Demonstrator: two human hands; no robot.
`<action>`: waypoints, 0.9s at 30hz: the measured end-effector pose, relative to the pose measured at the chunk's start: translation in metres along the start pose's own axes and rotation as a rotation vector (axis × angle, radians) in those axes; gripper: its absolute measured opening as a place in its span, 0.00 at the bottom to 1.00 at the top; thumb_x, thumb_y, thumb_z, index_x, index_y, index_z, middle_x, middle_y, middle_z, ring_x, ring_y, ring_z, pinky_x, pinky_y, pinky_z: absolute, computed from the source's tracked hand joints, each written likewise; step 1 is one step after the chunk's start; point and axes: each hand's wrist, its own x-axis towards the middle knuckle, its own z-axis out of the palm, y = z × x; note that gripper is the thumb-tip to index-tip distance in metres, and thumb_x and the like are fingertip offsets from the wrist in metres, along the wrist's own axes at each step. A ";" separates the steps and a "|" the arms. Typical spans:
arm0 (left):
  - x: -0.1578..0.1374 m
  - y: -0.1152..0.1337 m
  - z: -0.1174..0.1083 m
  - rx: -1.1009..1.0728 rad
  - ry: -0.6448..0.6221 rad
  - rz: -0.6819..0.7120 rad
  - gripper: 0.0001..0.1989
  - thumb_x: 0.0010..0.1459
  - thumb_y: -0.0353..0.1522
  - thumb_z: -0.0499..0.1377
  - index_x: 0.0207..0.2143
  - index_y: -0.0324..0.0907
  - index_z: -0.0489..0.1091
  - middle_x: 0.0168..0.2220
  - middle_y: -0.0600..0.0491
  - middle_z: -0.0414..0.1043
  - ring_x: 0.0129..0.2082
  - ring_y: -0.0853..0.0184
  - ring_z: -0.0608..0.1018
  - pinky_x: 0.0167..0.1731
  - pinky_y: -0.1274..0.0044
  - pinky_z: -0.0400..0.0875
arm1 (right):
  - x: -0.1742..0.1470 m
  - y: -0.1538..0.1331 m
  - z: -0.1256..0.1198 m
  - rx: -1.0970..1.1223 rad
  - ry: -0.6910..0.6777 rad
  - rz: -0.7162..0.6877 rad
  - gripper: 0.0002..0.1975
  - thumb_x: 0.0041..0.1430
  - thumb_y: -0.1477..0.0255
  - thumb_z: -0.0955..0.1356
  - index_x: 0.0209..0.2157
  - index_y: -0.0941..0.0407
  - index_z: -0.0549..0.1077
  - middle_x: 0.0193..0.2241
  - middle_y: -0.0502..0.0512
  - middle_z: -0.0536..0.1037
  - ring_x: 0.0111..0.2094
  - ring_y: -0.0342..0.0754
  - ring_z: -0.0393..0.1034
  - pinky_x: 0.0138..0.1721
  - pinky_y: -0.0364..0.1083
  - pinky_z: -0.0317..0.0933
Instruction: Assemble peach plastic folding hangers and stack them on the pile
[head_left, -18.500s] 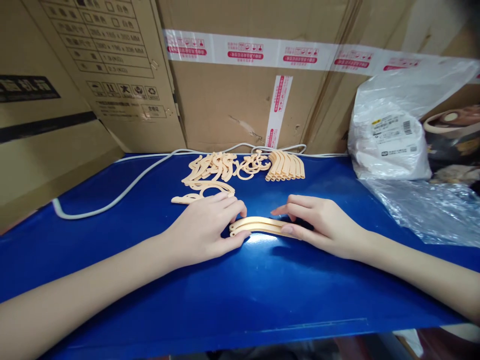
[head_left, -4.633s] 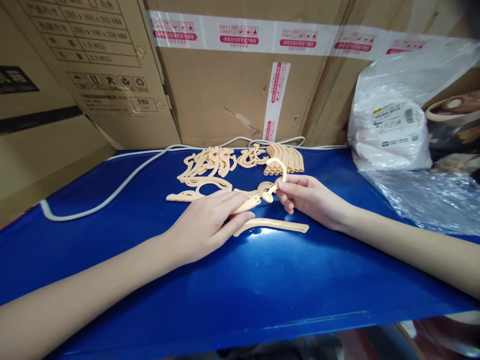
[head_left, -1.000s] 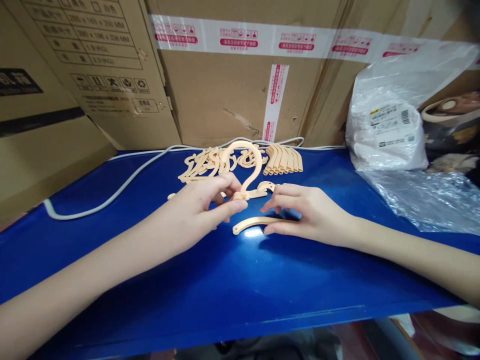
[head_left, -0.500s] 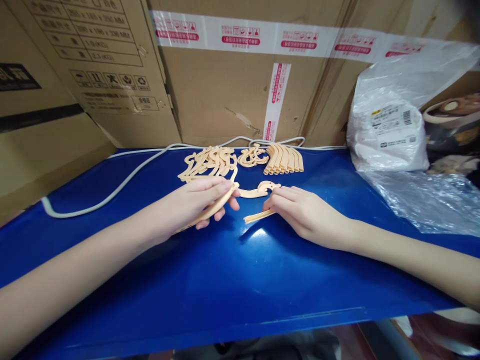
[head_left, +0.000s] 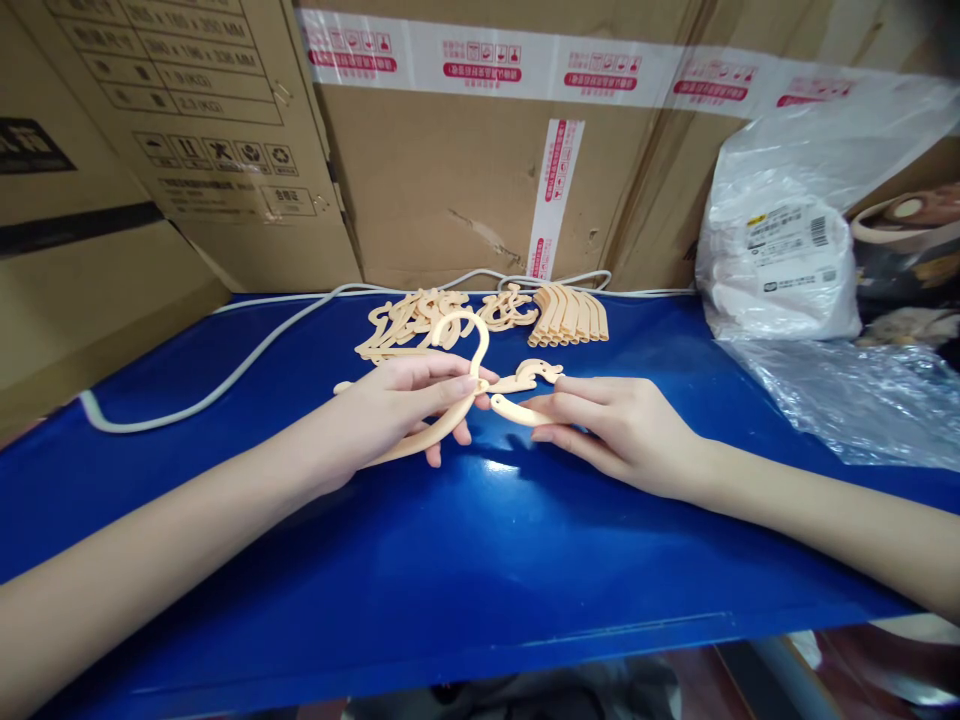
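My left hand (head_left: pixel 420 400) grips a cream hanger piece at its joint; its curved hook (head_left: pixel 480 340) stands up above the fingers and one arm (head_left: pixel 420 442) slopes down to the left under the palm. In my right hand (head_left: pixel 600 415) is a separate curved hanger arm (head_left: pixel 514 410), pinched between thumb and fingers. Its holed end points left, close to the joint in my left hand; whether they touch I cannot tell. Just behind both hands lie more cream hanger parts (head_left: pixel 536 372) on the blue tabletop (head_left: pixel 480 570).
At the back are a jumbled pile of hanger parts (head_left: pixel 405 325), some hooks (head_left: pixel 510 310) and a neat row of curved arms (head_left: pixel 570 315). A white cable (head_left: pixel 247 370) runs behind them. Cardboard boxes (head_left: pixel 465 180) wall the back; a plastic-wrapped package (head_left: pixel 780 260) sits at right.
My left hand has turned the hanger piece so its hook now shows upright. My right hand has rotated its arm piece and brought the holed end nearer the joint.
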 end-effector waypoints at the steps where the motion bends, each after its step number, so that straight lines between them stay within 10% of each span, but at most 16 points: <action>1: 0.000 0.001 0.001 -0.017 0.006 -0.003 0.09 0.61 0.36 0.58 0.40 0.40 0.73 0.24 0.56 0.72 0.21 0.72 0.74 0.18 0.85 0.68 | 0.000 0.001 0.000 -0.015 0.014 -0.004 0.15 0.70 0.66 0.60 0.42 0.59 0.75 0.30 0.54 0.75 0.30 0.44 0.70 0.30 0.41 0.59; 11: -0.003 0.000 0.006 -0.083 -0.063 -0.057 0.18 0.61 0.38 0.58 0.50 0.39 0.73 0.16 0.56 0.70 0.13 0.73 0.70 0.13 0.85 0.68 | -0.002 -0.001 -0.001 -0.228 0.146 -0.106 0.12 0.68 0.68 0.64 0.44 0.58 0.77 0.31 0.52 0.78 0.30 0.43 0.69 0.31 0.44 0.58; 27: -0.006 0.001 0.009 -0.080 -0.104 -0.003 0.06 0.63 0.34 0.56 0.39 0.40 0.67 0.21 0.56 0.74 0.21 0.70 0.79 0.20 0.84 0.76 | -0.004 -0.010 -0.003 -0.318 0.172 -0.166 0.14 0.69 0.69 0.62 0.44 0.58 0.78 0.27 0.51 0.78 0.27 0.41 0.70 0.27 0.42 0.60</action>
